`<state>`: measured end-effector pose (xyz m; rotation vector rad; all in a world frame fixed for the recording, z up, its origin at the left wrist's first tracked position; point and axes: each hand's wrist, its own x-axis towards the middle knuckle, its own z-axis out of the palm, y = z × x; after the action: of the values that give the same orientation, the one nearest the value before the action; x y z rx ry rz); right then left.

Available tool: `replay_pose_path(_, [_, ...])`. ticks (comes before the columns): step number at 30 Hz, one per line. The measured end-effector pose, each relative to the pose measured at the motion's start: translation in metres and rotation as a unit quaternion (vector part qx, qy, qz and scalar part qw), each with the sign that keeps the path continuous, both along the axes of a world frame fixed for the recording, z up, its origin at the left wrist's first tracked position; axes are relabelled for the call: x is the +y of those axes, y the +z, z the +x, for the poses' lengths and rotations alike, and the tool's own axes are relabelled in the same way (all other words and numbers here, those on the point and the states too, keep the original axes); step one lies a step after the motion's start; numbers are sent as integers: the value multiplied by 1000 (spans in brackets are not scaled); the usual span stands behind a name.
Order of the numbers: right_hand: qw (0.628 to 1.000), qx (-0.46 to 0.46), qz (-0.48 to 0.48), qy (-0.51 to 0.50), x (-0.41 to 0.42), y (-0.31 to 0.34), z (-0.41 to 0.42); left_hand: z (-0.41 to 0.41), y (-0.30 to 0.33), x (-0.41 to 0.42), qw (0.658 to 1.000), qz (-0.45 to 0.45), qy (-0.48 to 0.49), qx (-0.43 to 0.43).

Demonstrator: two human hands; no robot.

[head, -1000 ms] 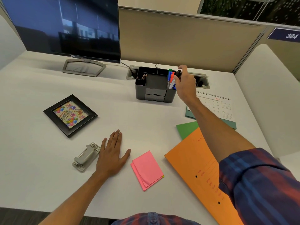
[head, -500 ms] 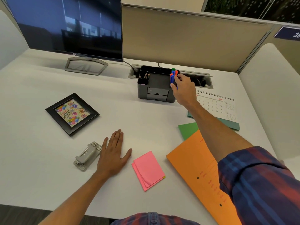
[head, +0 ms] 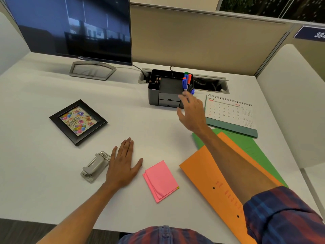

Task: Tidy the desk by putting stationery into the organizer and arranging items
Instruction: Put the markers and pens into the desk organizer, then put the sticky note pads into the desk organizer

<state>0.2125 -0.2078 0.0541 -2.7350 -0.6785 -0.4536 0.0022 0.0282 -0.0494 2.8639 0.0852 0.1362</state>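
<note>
Just beyond the spread, empty right hand stands the organizer; left hand lies flat.

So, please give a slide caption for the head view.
Right hand open before the organizer holding markers; left hand flat on desk.

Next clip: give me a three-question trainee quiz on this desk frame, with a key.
1. True or false: the right hand grips a marker.
2. Which lies nearest the left hand? A) picture frame B) hole punch C) calendar
3. Fill in: the markers stand in the organizer's ____ compartment, as the camera sees it.

Key: 1 false, its fingers are spread and hold nothing. 2 B. 3 right.
</note>
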Motion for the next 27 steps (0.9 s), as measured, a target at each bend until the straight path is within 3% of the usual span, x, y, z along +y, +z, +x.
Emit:
replay_pose_path(4, [992, 92, -16, 83, -6, -16, -33, 1, -1, 0, 1000, 7, 4, -1])
replay_pose_path(9, [975, 186, -48, 107, -12, -33, -66, 0, -1, 0, 1000, 21, 3, 6])
replay_pose_path(18, [948, 227, -83, 207, -9, -55, -123, 1, -1, 0, 1000, 17, 3, 7])
replay_pose_path(27, [928, 267, -118, 232, -13, -47, -145, 0, -2, 0, 1000, 18, 2, 12])
